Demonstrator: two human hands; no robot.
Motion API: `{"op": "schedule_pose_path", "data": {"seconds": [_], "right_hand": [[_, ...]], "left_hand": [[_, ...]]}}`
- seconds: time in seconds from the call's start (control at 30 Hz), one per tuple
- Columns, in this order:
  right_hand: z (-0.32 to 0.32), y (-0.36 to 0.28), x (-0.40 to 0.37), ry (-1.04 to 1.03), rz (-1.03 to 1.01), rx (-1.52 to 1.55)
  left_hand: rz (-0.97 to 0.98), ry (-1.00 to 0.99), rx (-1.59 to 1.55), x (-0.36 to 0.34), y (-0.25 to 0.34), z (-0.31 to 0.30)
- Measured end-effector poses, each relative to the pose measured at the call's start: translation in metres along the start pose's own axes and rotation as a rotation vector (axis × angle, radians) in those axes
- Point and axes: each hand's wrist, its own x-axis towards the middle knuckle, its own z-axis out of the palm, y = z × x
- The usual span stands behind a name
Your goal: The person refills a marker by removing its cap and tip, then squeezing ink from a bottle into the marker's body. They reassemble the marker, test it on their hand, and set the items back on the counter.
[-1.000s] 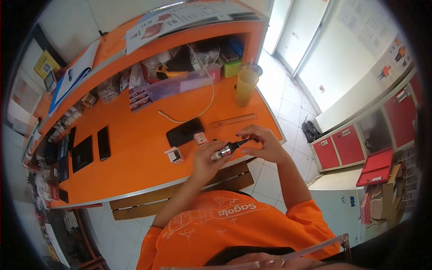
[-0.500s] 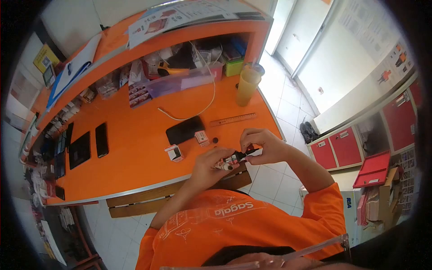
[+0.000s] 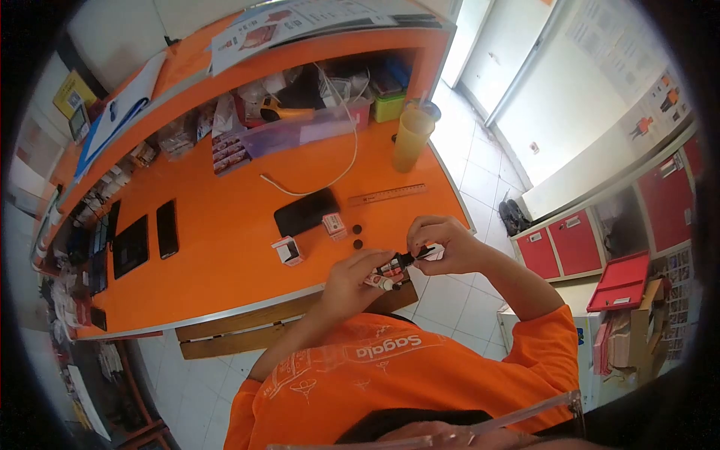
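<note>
Both grips clamped on one small tube (image 3: 381, 280)
left grip (image 3: 351, 279) wraps its body; right grip (image 3: 442, 244) pinches the black tip (image 3: 413, 257); both lower than a second ago

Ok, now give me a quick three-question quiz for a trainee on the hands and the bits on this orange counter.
1. Multiple choice: what does the left hand hold? A) a pair of scissors B) a small tube C) a screwdriver
2. True or false: the right hand rests flat on the orange counter.
3. Count: how many small dark discs lie on the counter next to the red-and-white box?

Key: 1 B. 2 False: it is raised and pinches the tube's black tip. 3 Two.
</note>
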Motion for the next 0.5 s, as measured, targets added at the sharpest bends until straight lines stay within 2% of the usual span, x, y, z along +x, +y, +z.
{"op": "schedule_pose_path", "data": {"seconds": [0.07, 0.1, 0.17, 0.2, 0.27, 0.3, 0.37, 0.5], "right_hand": [[-0.003, -0.011, -0.001, 0.043, 0.032, -0.206], [-0.004, -0.01, -0.002, 0.045, 0.032, -0.206], [-0.006, -0.009, -0.007, 0.037, -0.097, -0.399], [-0.006, -0.013, -0.007, 0.038, -0.093, -0.398], [-0.003, -0.03, -0.005, -0.052, -0.209, -0.86], [-0.001, -0.033, -0.005, -0.051, -0.207, -0.86], [0.001, -0.038, -0.007, -0.213, -0.281, -1.317], [0.0, -0.031, -0.007, -0.227, -0.333, -1.366]], "left_hand": [[-0.032, 0.058, -0.065, -0.001, -0.002, 0.001], [-0.032, 0.057, -0.065, -0.001, -0.001, 0.0], [-0.026, 0.06, -0.05, 0.0, 0.001, -0.002], [-0.028, 0.057, -0.052, 0.0, 0.002, -0.003], [-0.03, 0.013, -0.039, 0.0, 0.002, -0.003], [-0.03, 0.011, -0.04, 0.001, 0.004, -0.003], [-0.059, 0.009, -0.002, 0.003, 0.007, -0.002], [-0.046, 0.02, 0.028, 0.002, 0.006, 0.0]]}}
